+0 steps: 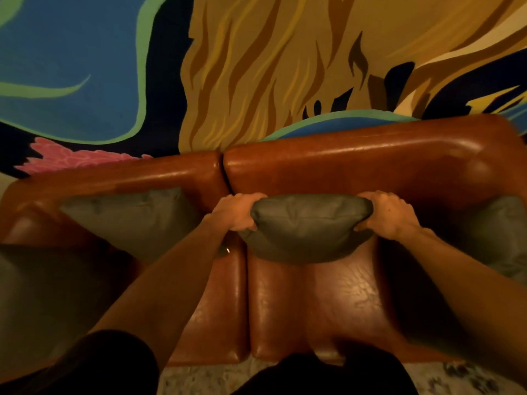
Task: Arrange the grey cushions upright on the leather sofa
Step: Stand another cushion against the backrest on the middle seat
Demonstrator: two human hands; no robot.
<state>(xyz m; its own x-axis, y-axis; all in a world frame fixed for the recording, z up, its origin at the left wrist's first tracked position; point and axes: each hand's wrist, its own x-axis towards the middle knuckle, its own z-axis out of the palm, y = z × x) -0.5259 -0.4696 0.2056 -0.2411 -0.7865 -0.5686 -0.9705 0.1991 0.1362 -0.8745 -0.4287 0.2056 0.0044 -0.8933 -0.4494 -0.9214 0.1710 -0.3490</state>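
A brown leather sofa (328, 303) fills the lower half of the view. A grey cushion (309, 226) stands against the right half of the backrest. My left hand (238, 212) grips its upper left corner and my right hand (389, 213) grips its upper right corner. A second grey cushion (134, 220) leans upright against the left backrest. A third grey cushion (502, 232) stands at the right armrest, cut off by the frame edge. A fourth grey cushion (42, 292) lies at the lower left, over the left armrest.
A painted wall mural (256, 67) in blue, green and tan rises behind the sofa. A speckled floor (205, 377) shows below the seat's front edge. My dark clothing (313, 377) fills the bottom edge.
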